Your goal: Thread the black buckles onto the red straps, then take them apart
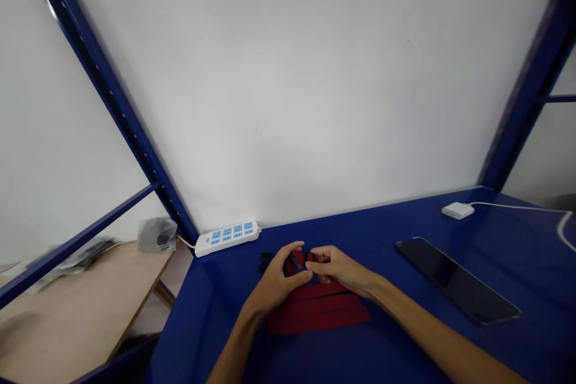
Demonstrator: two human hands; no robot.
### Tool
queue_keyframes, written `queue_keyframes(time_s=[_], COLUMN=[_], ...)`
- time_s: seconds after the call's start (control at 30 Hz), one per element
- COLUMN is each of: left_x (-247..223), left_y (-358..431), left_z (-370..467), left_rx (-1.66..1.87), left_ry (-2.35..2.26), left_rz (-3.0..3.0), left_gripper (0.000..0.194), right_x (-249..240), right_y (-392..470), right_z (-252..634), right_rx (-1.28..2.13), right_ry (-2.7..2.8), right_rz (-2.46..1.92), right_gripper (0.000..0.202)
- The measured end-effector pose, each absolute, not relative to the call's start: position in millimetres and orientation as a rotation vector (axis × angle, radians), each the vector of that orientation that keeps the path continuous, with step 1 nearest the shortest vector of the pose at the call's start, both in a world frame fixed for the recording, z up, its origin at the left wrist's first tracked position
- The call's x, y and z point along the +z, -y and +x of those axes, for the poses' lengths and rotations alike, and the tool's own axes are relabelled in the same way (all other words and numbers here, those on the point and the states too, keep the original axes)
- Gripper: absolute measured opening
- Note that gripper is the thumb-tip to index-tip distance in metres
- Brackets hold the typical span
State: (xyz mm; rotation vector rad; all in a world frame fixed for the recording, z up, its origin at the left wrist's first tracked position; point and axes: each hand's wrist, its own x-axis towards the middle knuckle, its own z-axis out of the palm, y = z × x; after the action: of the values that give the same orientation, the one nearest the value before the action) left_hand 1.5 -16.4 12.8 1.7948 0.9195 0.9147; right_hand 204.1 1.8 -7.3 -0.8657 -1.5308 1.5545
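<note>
Flat dark-red strips, apparently cloth (319, 313), lie on the blue table below both hands. My right hand (344, 267) is closed in a pinch around a small red-and-black piece (311, 257), whose kind I cannot make out. Facing it from the left, my left hand (276, 282) is curved, its thumb and forefinger apart. More red-and-black material (294, 261) shows in that gap; whether the hidden fingers touch it I cannot tell. Just beyond the left hand sits a small black bundle (265, 261).
A white power strip (227, 239) lies along the wall at the back left. To the right are a dark tablet-like slab (456, 279) and a white charger (458, 210) with its cable. Blue metal posts frame the table (202, 324). Left stands a wooden table (90, 306) with plastic bags.
</note>
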Motion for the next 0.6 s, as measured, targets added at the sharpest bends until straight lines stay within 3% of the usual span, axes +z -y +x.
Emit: queue_keyframes(time_s=[0.4,0.6], left_x=[25,22], left_y=[25,9], left_z=[7,-14], left_rx=[0.897,0.930], left_ry=[-0.929,-1.112], left_rz=[2.169,2.229], left_gripper=[0.032,0.031], right_x=[2,0], right_y=[8,-4], right_z=[205,211], right_rx=[1.776,1.632], right_ry=[1.514,1.347], right_rz=[-0.798,-0.752], right_gripper=[0.048,0.045])
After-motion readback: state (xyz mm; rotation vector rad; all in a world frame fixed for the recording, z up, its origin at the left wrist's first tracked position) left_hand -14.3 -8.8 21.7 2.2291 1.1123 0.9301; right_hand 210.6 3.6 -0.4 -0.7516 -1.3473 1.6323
